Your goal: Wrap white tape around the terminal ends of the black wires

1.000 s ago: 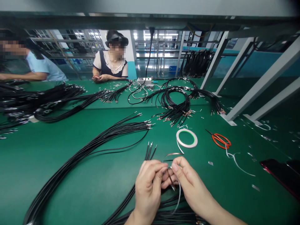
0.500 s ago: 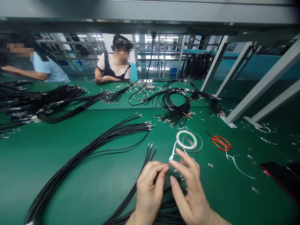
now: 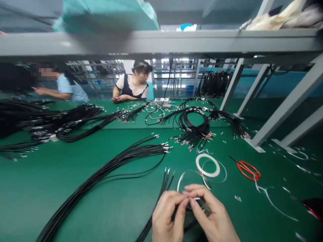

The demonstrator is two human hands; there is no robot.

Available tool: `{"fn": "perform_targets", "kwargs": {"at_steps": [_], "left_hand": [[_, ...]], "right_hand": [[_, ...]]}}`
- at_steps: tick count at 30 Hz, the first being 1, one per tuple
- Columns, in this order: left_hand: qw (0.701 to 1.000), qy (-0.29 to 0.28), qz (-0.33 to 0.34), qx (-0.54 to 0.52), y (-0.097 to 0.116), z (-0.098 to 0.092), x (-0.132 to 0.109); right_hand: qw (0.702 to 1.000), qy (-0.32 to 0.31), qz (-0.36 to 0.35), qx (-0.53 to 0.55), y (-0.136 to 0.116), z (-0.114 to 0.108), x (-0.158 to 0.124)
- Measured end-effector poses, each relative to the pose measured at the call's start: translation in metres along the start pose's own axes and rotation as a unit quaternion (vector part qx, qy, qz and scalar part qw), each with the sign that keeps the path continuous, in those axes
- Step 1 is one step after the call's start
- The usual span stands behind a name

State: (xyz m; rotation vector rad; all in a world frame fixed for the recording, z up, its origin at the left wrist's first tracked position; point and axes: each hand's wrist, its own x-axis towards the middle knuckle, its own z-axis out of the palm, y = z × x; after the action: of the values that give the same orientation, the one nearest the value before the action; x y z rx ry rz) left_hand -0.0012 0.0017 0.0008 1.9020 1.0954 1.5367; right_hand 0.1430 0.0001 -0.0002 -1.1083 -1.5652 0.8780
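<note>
Two bare hands at the bench: your left hand and right hand meet above the green surface, fingers pinched closed on a thin white tape loop. Black crimp-tipped cables lie just beside them, a white green-cored tape roll nearby, orange-handled scissors farther right.

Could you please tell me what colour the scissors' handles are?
The scissors' handles are orange-red in the head view.
</note>
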Motion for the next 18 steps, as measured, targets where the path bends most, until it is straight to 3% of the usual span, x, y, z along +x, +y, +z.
{"fn": "perform_targets", "kwargs": {"at_steps": [5, 7, 10, 18], "left_hand": [[0.996, 0.092, 0.016, 0.001, -0.011, 0.012, -0.004], [0.993, 0.114, 0.022, 0.01, -0.012, 0.014, -0.004], [0.99, 0.134, 0.029, 0.018, -0.012, 0.015, -0.004], [0.986, 0.157, 0.042, 0.039, -0.01, 0.016, -0.002]], "right_hand": [[0.983, 0.009, 0.101, 0.151, 0.013, 0.013, -0.002], [0.987, 0.028, 0.096, 0.128, 0.016, 0.013, -0.002], [0.996, 0.009, 0.045, 0.076, 0.015, 0.008, 0.002], [0.983, 0.034, 0.068, 0.17, 0.012, 0.018, 0.004]]}}
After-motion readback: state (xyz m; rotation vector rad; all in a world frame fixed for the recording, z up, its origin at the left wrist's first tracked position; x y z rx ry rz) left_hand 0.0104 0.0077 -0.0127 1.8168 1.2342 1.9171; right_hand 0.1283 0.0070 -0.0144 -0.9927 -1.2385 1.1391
